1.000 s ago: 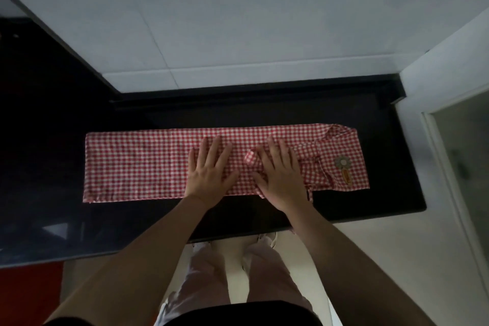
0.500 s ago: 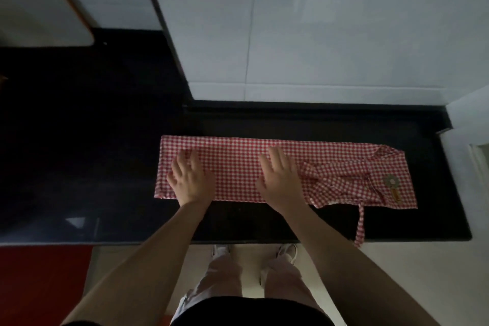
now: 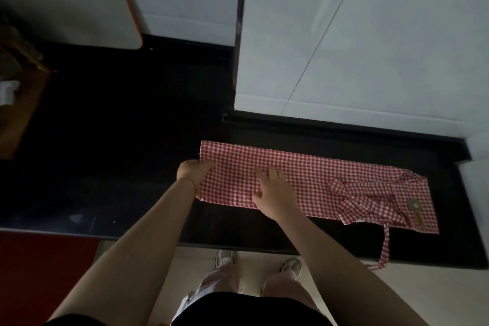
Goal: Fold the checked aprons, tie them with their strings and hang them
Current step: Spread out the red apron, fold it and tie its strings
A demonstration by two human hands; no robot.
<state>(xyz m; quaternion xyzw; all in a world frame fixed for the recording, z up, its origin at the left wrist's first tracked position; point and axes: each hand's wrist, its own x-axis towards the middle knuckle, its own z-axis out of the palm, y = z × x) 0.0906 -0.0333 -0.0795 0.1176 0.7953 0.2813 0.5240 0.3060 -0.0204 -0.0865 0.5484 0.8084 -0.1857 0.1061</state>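
A red-and-white checked apron (image 3: 304, 174) lies folded into a long strip on the black counter (image 3: 132, 140). My left hand (image 3: 194, 171) grips the strip's left end, its fingers curled round the cloth edge. My right hand (image 3: 274, 194) rests flat on the strip a little left of its middle, fingers straight. At the right end the cloth is bunched around a small flower patch (image 3: 414, 205). One apron string (image 3: 385, 246) hangs over the counter's front edge.
White tiled wall (image 3: 370, 47) rises behind the counter. A white board with an orange rim (image 3: 79, 2) leans at the back left. A wooden object (image 3: 18, 98) sits at the far left. Below are a red mat (image 3: 39, 272) and my feet.
My left hand slid left along the strip and took hold of its left end. My right hand also shifted left over the cloth. The view swung to the left.
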